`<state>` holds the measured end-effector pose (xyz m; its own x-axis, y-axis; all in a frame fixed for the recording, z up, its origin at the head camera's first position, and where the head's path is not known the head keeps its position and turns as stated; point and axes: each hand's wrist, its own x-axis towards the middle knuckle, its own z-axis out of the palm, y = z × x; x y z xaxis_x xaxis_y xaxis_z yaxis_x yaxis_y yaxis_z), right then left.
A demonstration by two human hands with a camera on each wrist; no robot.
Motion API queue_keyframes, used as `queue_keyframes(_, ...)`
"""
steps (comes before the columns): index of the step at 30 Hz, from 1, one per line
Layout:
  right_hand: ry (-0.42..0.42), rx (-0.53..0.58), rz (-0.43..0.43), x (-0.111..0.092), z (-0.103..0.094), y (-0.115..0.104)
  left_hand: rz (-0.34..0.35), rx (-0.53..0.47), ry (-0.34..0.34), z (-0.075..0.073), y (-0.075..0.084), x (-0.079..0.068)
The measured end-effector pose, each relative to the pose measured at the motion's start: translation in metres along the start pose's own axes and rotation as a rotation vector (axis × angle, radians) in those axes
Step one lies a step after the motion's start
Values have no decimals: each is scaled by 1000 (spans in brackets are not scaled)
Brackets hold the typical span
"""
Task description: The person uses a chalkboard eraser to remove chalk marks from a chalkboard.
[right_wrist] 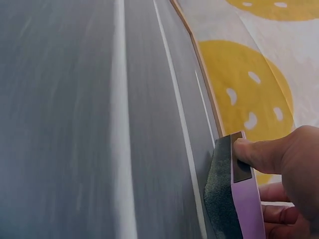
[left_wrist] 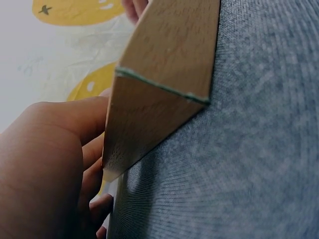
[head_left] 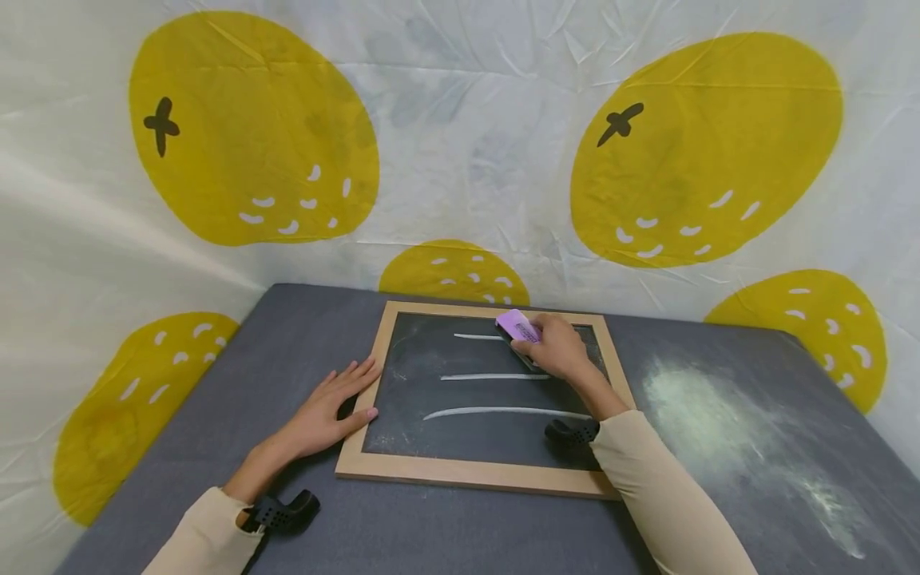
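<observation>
A wood-framed chalkboard (head_left: pixel 402 435) lies on the dark table, with three white chalk lines (head_left: pixel 496 376) drawn across it. My right hand (head_left: pixel 561 347) grips a purple chalkboard eraser (head_left: pixel 519 326) near the top line, over its right part. In the right wrist view the thumb presses on the edge of the eraser (right_wrist: pixel 246 199), and its dark felt side faces the board. My left hand (head_left: pixel 323 411) rests at the left side of the frame, fingers spread and straight. Up close in the left wrist view, the left hand (left_wrist: pixel 45 159) touches the wooden frame (left_wrist: pixel 164 55) near its corner.
Pale chalk dust (head_left: pixel 707 407) is smeared over the table (head_left: pixel 460 535) to the right of the board. Behind the table hangs a white cloth (head_left: pixel 460 160) printed with yellow fruit shapes. A black wrist strap (head_left: pixel 287 511) is on the left wrist.
</observation>
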<state>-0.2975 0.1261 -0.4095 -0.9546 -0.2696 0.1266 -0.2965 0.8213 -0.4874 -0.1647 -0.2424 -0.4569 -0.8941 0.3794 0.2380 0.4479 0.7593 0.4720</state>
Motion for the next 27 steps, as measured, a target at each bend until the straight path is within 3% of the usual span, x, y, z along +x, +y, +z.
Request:
queue_keyframes(6,11,-12,14,8,11,-17,2,-16,-1,0,0,0)
queue_keyframes(17,-39,1,-58,20,36,-55,18,-26,-9,1,-2,2)
queue_keyframes(27,-124,11,-84,27,46,-84,-18,44,4,2,-2,1)
